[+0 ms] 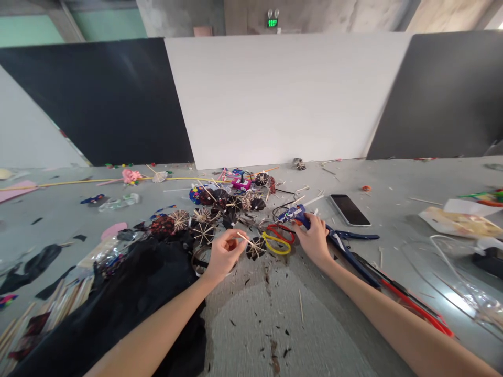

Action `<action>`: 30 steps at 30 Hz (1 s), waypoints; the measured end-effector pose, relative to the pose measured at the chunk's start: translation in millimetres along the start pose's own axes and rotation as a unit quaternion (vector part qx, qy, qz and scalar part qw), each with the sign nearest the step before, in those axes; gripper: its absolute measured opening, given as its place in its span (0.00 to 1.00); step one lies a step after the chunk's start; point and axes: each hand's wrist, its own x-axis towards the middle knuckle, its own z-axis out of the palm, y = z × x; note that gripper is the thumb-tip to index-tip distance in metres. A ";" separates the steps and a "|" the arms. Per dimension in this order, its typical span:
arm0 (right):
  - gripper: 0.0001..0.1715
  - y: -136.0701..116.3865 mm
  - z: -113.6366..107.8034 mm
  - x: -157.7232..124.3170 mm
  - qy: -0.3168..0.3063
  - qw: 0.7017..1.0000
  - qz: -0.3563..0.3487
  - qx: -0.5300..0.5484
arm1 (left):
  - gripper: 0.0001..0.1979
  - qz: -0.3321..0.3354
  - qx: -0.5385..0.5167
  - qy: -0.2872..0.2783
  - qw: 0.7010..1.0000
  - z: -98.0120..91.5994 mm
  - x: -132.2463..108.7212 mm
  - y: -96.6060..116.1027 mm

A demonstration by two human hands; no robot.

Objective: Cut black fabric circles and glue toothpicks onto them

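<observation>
My left hand is closed in a pinch on a thin wooden stick, the handle of a miniature umbrella with pale stick ribs over black material. Its ribbed side faces me, a little above the grey floor. To the right, my right hand is closed around a blue hot glue gun, whose front points left; part of it is hidden by the fingers. Between the hands lie scissors with yellow handles and a red-handled pair. Several similar mini umbrellas are heaped beyond my left hand.
Black cloth spreads at the left, beside a bundle of wooden sticks. Right of the glue gun are a phone, blue-handled pliers and a red-edged tool. A yellow cord crosses the back; white and black panels stand behind.
</observation>
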 end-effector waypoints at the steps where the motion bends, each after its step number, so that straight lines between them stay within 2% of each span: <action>1: 0.29 0.2 0.3 -0.2 0.000 1.000 0.000 -0.004 | 0.13 0.000 0.006 -0.001 1.000 0.1 -0.1 0.2; 10: 0.26 4.8 3.2 -3.0 -0.027 0.999 -0.019 -0.024 | 0.12 0.004 0.028 -0.007 1.000 2.6 -0.2 4.1; 16: 0.31 -2.1 1.2 -5.2 -0.017 0.999 -0.020 -0.021 | 0.12 0.006 0.035 -0.010 0.999 2.8 -0.7 6.8; 18: 0.29 -9.4 -3.8 -8.6 0.004 0.998 -0.047 -0.032 | 0.12 0.005 0.037 -0.012 0.999 2.5 -1.4 5.8; 21: 0.19 -23.0 -15.0 -16.8 0.025 0.991 -0.133 -0.010 | 0.12 0.005 0.039 -0.016 0.999 2.2 -2.6 3.9; 24: 0.10 -35.6 -24.7 -25.3 -0.052 0.966 -0.251 0.040 | 0.10 0.011 0.042 -0.016 0.999 2.5 -3.3 3.9; 26: 0.08 -42.7 -27.6 -29.8 -0.115 0.947 -0.295 0.055 | 0.09 0.021 0.046 -0.011 0.999 3.1 -3.6 5.2; 30: 0.10 -53.5 -26.2 -37.5 -0.152 0.952 -0.258 0.067 | 0.08 0.046 0.065 -0.009 0.997 4.6 -4.8 9.1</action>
